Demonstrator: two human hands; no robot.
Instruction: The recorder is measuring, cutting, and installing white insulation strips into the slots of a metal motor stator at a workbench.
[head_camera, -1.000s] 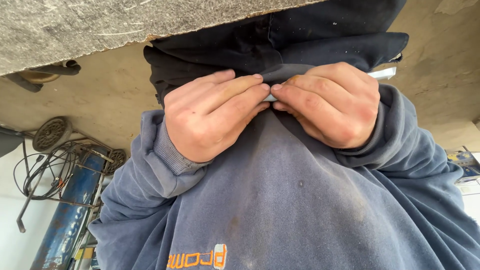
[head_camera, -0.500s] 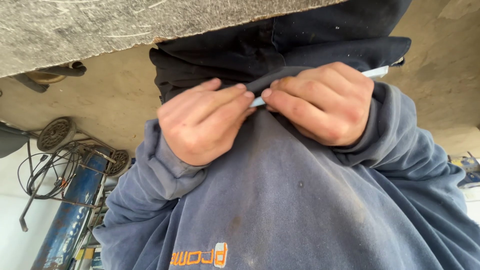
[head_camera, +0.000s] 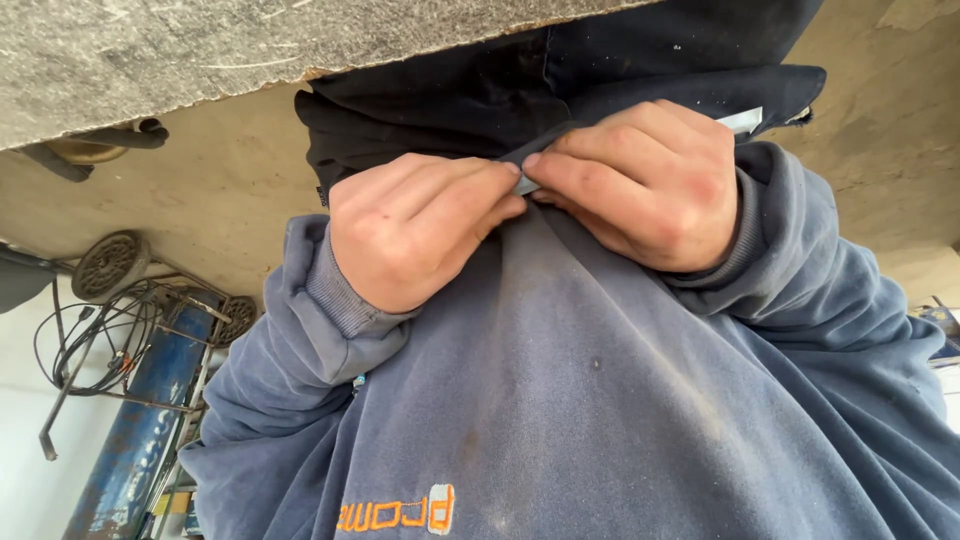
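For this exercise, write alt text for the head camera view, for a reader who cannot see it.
Two bare hands meet at the hem of a dusty blue sweatshirt, the left hand and right hand pinching a small pale flat object between their fingertips. Behind, a blue gas cylinder on a wheeled cart stands on a concrete floor.

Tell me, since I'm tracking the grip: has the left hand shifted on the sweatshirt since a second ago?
Barely. The left hand remains pinching the sweatshirt hem against the right hand, the same way up from the orange print.
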